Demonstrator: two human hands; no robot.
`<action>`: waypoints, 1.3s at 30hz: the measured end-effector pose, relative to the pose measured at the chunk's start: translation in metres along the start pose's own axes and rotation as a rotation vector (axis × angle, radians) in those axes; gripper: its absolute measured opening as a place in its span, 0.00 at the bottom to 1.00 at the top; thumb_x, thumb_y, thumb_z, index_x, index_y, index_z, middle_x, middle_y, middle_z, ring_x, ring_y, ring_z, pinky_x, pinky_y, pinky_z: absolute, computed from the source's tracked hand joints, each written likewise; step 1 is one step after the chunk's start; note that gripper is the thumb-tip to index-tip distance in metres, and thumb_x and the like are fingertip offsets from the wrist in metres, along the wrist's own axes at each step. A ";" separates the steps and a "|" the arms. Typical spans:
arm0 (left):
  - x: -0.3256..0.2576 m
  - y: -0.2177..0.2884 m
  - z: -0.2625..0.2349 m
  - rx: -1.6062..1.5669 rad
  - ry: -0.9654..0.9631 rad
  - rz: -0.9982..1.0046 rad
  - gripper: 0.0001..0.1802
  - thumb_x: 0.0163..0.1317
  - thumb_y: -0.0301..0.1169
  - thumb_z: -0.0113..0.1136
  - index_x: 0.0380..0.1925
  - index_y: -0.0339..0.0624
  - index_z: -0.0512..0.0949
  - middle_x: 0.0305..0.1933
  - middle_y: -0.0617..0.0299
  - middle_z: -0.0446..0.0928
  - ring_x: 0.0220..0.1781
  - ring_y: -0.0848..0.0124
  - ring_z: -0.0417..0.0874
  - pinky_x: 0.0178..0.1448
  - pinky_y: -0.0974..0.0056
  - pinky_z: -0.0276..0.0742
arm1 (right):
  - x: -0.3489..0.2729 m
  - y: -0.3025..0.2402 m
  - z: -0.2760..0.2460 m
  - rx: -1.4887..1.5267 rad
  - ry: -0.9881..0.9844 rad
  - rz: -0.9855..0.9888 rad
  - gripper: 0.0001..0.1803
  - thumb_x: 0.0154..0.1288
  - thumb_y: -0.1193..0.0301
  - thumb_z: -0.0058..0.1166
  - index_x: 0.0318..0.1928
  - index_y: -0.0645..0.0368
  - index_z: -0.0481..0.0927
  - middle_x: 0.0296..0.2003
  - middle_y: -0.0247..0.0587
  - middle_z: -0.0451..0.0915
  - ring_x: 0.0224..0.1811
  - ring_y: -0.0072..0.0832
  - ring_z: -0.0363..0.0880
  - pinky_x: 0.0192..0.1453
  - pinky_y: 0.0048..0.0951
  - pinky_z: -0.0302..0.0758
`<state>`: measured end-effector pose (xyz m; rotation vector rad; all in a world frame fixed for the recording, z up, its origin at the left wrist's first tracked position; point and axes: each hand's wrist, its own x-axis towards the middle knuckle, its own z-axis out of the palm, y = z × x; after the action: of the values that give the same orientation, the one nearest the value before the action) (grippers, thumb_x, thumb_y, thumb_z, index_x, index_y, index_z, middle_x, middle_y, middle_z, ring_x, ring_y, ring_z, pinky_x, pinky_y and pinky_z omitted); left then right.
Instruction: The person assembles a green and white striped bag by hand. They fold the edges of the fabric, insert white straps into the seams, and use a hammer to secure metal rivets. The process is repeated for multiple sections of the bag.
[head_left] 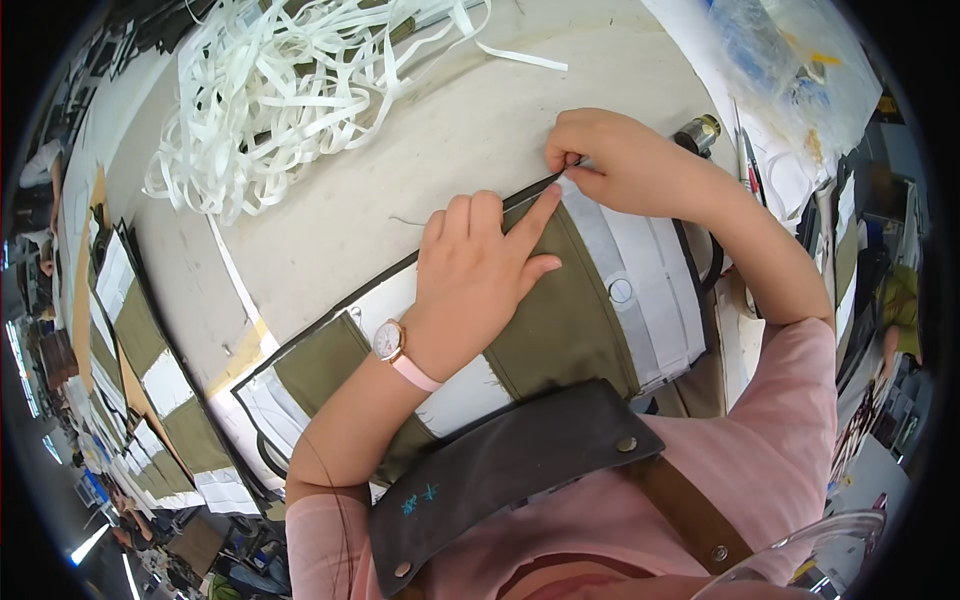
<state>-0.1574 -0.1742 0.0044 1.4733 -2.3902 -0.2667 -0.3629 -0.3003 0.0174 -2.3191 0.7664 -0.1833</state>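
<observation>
An olive-green and white fabric panel [565, 300] with dark edging lies slantwise on the table under my hands. My left hand [475, 260] rests flat on it with the fingers stretched out, the index fingertip pressing near the far edge. Just to the right of that fingertip, my right hand [625, 160] pinches the panel's dark edge between thumb and fingers. A round white button-like disc [620, 291] sits on the pale strip at the panel's right part. Over the near edge lies a dark grey flap [510, 460] with metal snaps.
A tangled heap of white tape [270, 110] lies at the far left. Similar olive and white panels [150, 340] are stacked to the left. Right of my right hand are a brass-coloured metal fitting [697, 133] and a clear plastic bag [800, 80]. Other people are in the background.
</observation>
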 end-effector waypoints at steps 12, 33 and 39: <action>0.002 0.004 0.006 0.057 0.031 -0.022 0.36 0.55 0.48 0.70 0.65 0.56 0.77 0.37 0.61 0.65 0.39 0.63 0.68 0.42 0.60 0.64 | -0.009 -0.003 0.015 -0.024 0.204 -0.062 0.07 0.62 0.84 0.52 0.40 0.63 0.74 0.34 0.47 0.74 0.40 0.47 0.73 0.45 0.40 0.71; -0.019 0.029 0.019 0.030 0.113 0.050 0.31 0.58 0.35 0.66 0.61 0.31 0.75 0.60 0.43 0.71 0.62 0.51 0.75 0.65 0.49 0.72 | -0.002 -0.014 0.009 -0.101 0.160 -0.211 0.09 0.55 0.82 0.60 0.38 0.62 0.81 0.37 0.43 0.77 0.43 0.45 0.76 0.48 0.42 0.76; -0.020 0.032 0.018 -0.217 0.020 0.029 0.38 0.60 0.39 0.65 0.67 0.30 0.69 0.72 0.36 0.64 0.74 0.46 0.68 0.77 0.46 0.64 | 0.004 -0.010 0.005 -0.117 0.083 -0.275 0.09 0.55 0.82 0.59 0.39 0.62 0.80 0.36 0.42 0.76 0.41 0.44 0.76 0.45 0.40 0.76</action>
<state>-0.1826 -0.1424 -0.0058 1.3357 -2.2828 -0.4847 -0.3532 -0.2931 0.0196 -2.5371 0.5055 -0.3670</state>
